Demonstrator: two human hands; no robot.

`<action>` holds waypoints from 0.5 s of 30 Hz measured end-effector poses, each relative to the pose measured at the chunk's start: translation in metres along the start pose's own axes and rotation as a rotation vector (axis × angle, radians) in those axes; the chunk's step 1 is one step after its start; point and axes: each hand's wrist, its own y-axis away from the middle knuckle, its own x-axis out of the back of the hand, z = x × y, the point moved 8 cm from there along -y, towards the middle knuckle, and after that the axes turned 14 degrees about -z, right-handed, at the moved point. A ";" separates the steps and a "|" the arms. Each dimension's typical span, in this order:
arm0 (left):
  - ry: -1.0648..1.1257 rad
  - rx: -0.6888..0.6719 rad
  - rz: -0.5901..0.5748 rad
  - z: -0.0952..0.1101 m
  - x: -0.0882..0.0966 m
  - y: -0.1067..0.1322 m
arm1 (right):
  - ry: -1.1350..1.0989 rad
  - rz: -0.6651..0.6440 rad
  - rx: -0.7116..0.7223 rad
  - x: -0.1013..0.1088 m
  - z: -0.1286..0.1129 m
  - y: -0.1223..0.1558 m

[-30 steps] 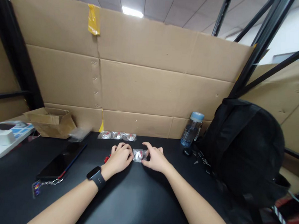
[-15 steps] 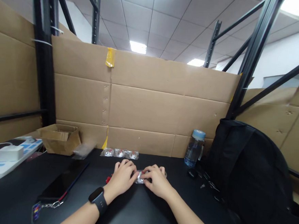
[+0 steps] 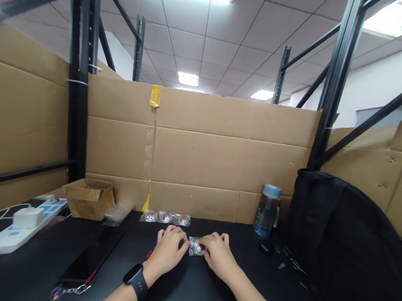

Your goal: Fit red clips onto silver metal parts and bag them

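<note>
1. Background: cardboard panels (image 3: pixel 196 159) between black metal posts (image 3: pixel 76 132), under a tiled ceiling with lit lamps; in front, a black worktop (image 3: pixel 191 292).
2. Far left: white power strip (image 3: pixel 19 238) with blue markings, bearing a white plug-in block (image 3: pixel 27 218); white cable beside it.
3. Small open cardboard box (image 3: pixel 88 207), against the rear panel.
4. Dark phone (image 3: pixel 92 257), lying flat, with a keyring charm (image 3: pixel 77 289) at its near end.
5. Crumpled clear plastic (image 3: pixel 119 212), just beside the box.
6. Row of three clear packets (image 3: pixel 165 217), at the worktop's rear edge; each holds a round silvery item with a red mark.
7. Small red item (image 3: pixel 150 254), mostly hidden by the left hand.
8. Left hand (image 3: pixel 170 250), dark watch at the wrist; fingers curved, thumb tip at the packet's left edge. Cannot tell whether it pinches.
9. Single clear packet (image 3: pixel 194 246), shiny, on the worktop between the two hands.
10. Right hand (image 3: pixel 218 253), fingers bent, tips at the packet's right side; grip cannot be told.
11. Clear bottle (image 3: pixel 266 214), pale blue lid, upright.
12. Small black object (image 3: pixel 266 246), near the bottle.
13. Far right: black backpack (image 3: pixel 345 247).
</note>
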 end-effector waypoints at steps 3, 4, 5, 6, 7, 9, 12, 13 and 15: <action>-0.006 0.006 0.020 -0.002 0.004 0.000 | 0.060 -0.010 -0.001 0.000 -0.001 -0.001; -0.009 0.008 0.032 -0.003 0.007 0.000 | 0.079 -0.010 0.001 0.000 -0.003 0.000; -0.013 0.014 0.044 -0.004 0.010 0.000 | 0.097 -0.011 0.005 0.001 -0.005 0.000; -0.016 0.020 0.053 -0.006 0.013 0.000 | 0.113 -0.009 0.007 0.002 -0.007 0.001; -0.019 0.031 0.059 -0.010 0.017 -0.001 | 0.129 -0.010 0.011 0.003 -0.009 0.002; -0.028 0.066 0.068 -0.019 0.025 -0.002 | 0.159 -0.009 0.008 0.003 -0.012 0.002; -0.045 0.118 0.087 -0.037 0.039 -0.003 | 0.202 -0.010 -0.044 0.002 -0.008 -0.005; -0.050 0.140 0.088 -0.043 0.043 -0.003 | 0.217 -0.018 -0.066 0.002 -0.005 -0.008; -0.061 0.182 0.080 -0.056 0.049 -0.002 | 0.242 -0.039 -0.109 0.001 0.002 -0.018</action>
